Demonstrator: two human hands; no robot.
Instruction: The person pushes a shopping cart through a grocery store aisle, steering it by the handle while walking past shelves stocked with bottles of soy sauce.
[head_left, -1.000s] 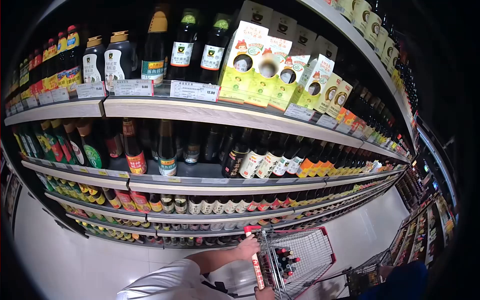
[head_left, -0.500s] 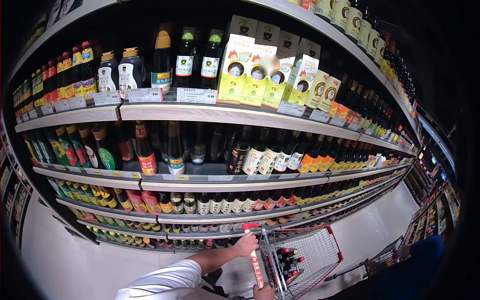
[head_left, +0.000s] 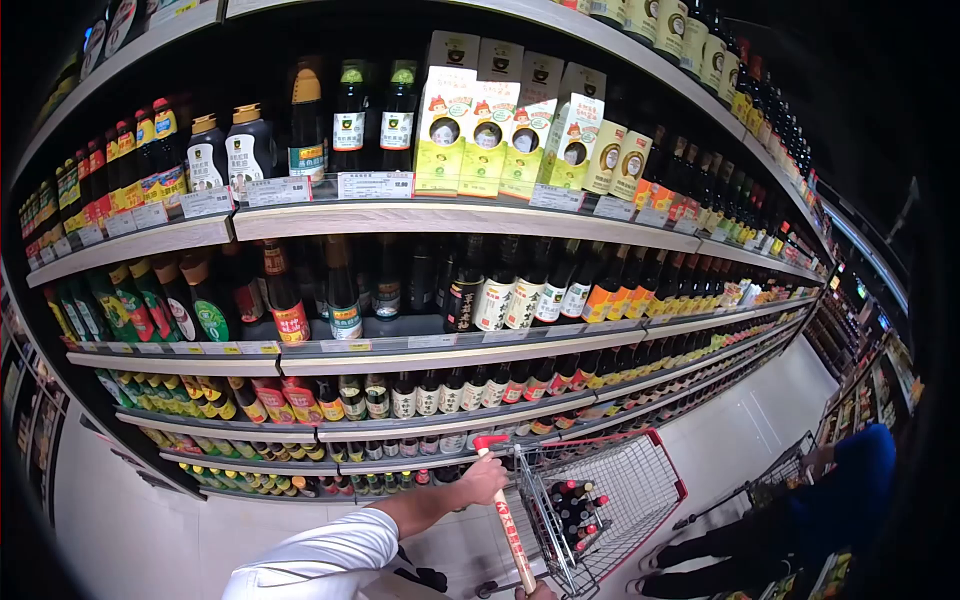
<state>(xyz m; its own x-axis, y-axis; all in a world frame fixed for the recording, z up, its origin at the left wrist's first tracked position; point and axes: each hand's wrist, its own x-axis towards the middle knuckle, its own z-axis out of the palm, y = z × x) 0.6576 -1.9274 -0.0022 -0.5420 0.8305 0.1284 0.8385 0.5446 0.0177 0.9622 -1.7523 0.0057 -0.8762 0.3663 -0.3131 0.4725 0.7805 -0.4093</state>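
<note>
While clamped on the handle near its red end: left grip; at the handle's other end: right grip, cut off by the lower edge, cannot tell whether closed; shopping cart on floor, beside shelves of bottles and boxes; dark bottles inside, grouped near the handle; to the right, person in blue beside another cart

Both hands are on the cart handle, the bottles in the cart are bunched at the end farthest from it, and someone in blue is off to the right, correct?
Not quite: the head view shows the bottles at the cart's handle end. The left hand and right hand are on the handle, and the person in blue is right.
</note>
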